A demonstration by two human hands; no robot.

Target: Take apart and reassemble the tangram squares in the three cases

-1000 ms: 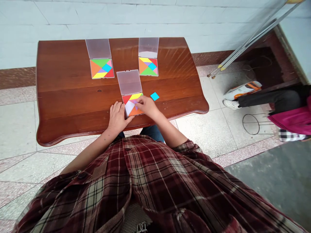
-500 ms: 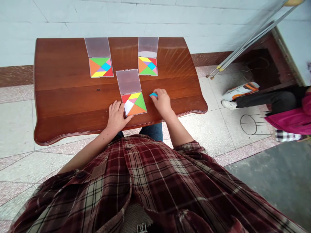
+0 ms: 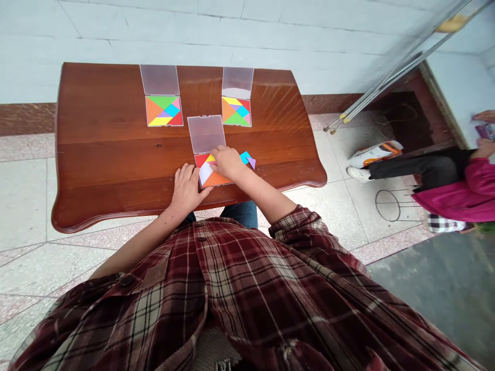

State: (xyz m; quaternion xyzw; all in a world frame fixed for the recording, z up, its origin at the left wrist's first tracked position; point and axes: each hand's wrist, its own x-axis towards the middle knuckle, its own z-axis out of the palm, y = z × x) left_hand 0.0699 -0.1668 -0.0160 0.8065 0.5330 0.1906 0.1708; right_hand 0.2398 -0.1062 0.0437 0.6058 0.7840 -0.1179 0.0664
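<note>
Three open plastic cases of coloured tangram pieces lie on a brown wooden table [image 3: 116, 154], each with a frosted lid hinged at its far side. My right hand [image 3: 227, 162] is over the nearest case [image 3: 200, 160], its fingertips down on the pieces and hiding part of them. Whether it grips one, I cannot tell. My left hand [image 3: 187, 189] rests flat against that case's near left corner, holding nothing. Right of the case lie a blue square piece [image 3: 245, 157] and a purple triangle [image 3: 251, 163]. The far cases [image 3: 164, 111] [image 3: 236, 111] look fully filled.
Another person in a magenta jacket [image 3: 456, 198] and dark trousers sits at the right, holding a small purple object [image 3: 484, 132]. Metal rods [image 3: 386, 87] lean at upper right. A white and orange bag [image 3: 375, 154] and a wire ring stand [image 3: 388, 205] are on the floor.
My right hand has moved left from the blue square onto the case. A purple triangle now lies beside the blue square. The seated person's hands have come into view at the right edge.
</note>
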